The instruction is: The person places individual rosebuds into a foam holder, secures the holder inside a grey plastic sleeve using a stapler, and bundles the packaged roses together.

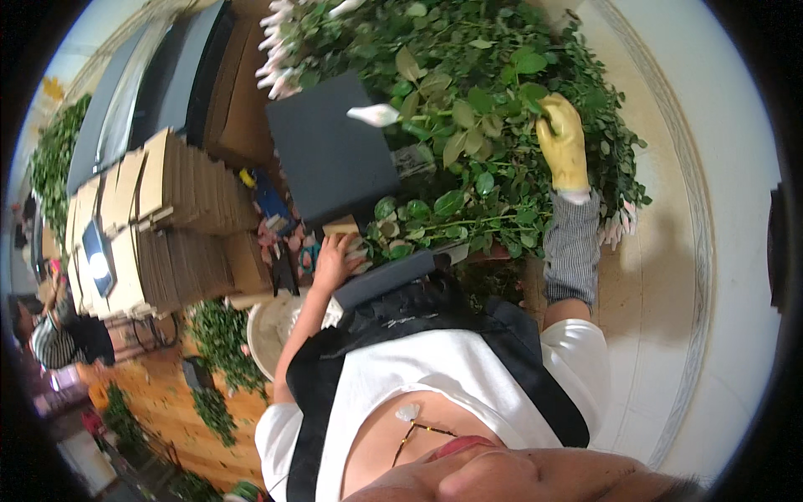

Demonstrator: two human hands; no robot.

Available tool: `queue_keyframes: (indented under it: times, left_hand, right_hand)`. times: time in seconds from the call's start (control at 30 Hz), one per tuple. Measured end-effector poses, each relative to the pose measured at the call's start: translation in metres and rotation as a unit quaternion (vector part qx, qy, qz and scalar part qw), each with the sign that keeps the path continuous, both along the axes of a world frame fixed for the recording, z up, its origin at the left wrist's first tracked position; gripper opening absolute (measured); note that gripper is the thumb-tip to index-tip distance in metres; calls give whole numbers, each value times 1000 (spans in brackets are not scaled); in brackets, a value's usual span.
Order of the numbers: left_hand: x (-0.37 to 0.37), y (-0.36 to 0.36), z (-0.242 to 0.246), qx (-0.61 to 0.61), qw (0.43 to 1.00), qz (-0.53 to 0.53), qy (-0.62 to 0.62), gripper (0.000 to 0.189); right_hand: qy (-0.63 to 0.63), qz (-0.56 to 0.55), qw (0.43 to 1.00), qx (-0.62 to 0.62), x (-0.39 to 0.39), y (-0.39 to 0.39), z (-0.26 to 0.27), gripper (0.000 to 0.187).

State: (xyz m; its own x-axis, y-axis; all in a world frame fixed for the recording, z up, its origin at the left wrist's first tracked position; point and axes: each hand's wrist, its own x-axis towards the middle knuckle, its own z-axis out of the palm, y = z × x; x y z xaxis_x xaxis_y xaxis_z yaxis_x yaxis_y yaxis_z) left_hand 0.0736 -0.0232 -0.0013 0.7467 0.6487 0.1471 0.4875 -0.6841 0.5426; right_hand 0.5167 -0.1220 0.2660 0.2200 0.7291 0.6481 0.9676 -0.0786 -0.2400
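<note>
My right hand, in a yellow glove, grips the leafy stem of a rose. The rose points left, with a white sleeve or net over its bud. My left hand is bare, its fingers curled at a small tan cardboard piece and pale flower heads; whether it grips them cannot be told. More leafy stems lie to the right of it. Beyond my hands, a big heap of roses has white-covered heads at its left end. A dark grey block stands between my hands.
Stacked flat cardboard with a phone stands at left, near dark grey boxes. A dark padded edge lies against my apron. A pale bucket is by my left arm. Another person is far left.
</note>
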Motion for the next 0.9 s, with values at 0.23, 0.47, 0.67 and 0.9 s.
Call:
queue_keyframes:
  times: [0.23, 0.47, 0.67, 0.9]
  left_hand:
    - [-1, -1, -1, 2, 1000, 3, -22, 64]
    - [3, 3, 3, 39, 997, -34, 48, 61]
    - [12, 10, 33, 125, 979, -60, 146, 60]
    - [45, 18, 20, 28, 992, -94, 79, 55]
  right_hand:
    - [-85, 79, 982, -150, -96, -20, -139, 13]
    - [-76, -21, 952, -295, -96, -47, -239, 11]
    - [-87, -20, 942, -324, -91, -39, -235, 8]
    - [124, -66, 983, -115, -65, -90, -370, 17]
